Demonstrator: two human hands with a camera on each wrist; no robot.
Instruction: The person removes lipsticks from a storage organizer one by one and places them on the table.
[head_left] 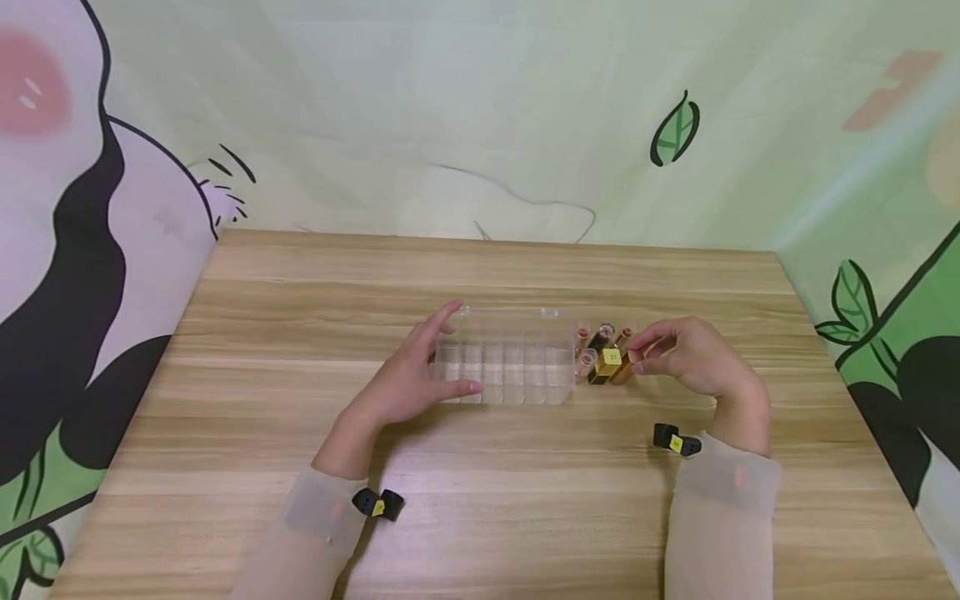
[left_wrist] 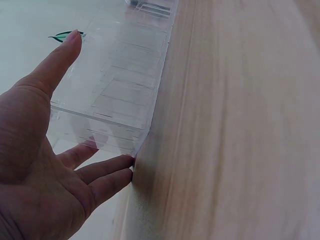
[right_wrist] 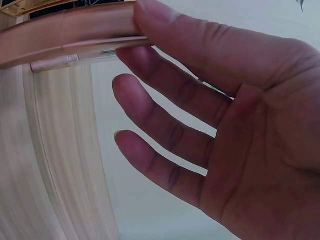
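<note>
A clear plastic organizer box (head_left: 517,367) with several compartments stands on the table. My left hand (head_left: 412,367) spreads around its left end, thumb along the front and index finger by the back corner. In the left wrist view, the fingertips (left_wrist: 131,175) are at the bottom of the box's end wall. My right hand (head_left: 693,358) pinches the end of a shiny copper-coloured lipstick tube (right_wrist: 95,25) between thumb and index finger; its other fingers are loosely bent. Beside that tube stand several lipsticks, among them a black-and-gold square one (head_left: 606,363) and a clear-capped one (head_left: 586,363).
The lipsticks stand in a tight cluster close against the organizer's right end. The wood-grain table (head_left: 510,500) reaches back to a printed cloth backdrop (head_left: 450,125). Both sleeved forearms lie over the table's near part, each with a small black wrist device.
</note>
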